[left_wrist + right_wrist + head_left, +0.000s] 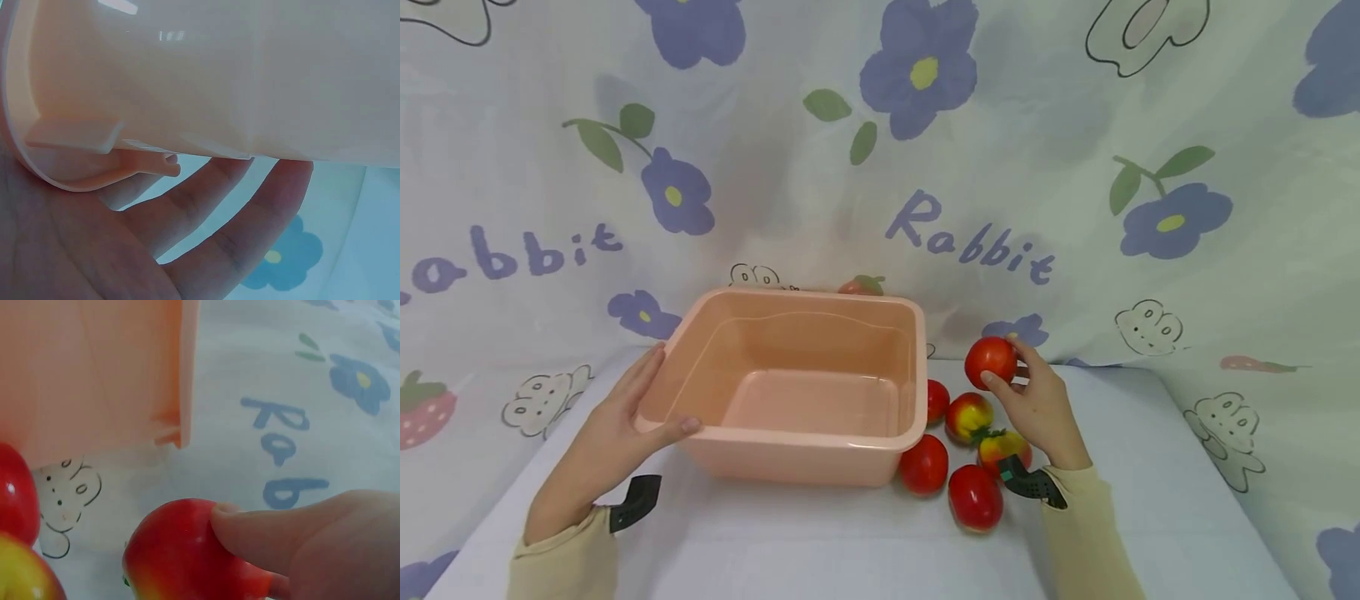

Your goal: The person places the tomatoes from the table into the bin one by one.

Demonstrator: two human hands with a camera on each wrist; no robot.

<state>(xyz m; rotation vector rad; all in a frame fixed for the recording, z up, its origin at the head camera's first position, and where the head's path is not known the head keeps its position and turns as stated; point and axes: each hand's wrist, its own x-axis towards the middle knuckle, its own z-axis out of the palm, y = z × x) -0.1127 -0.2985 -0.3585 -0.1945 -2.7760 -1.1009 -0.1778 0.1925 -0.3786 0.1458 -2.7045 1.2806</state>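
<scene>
A pink plastic basin [812,467] stands on the white cloth, its mouth facing me. At its front left corner, my left hand [604,433] grips the rim, the thumb at the front edge and the fingers along the outer side. The left wrist view shows those fingers against the basin's outer wall [187,81]. My right hand [1041,412] pinches a round red fruit [988,362] above the cloth, right of the basin. In the right wrist view this fruit [181,550] has a yellowish patch low down; the thumb presses its side.
Under and left of my right hand lie several fruits: red ones [976,497] and red-and-yellow ones [968,417] with green leaves. Some are close by the basin's right side. Behind everything hangs a flower-and-rabbit printed cloth [775,167].
</scene>
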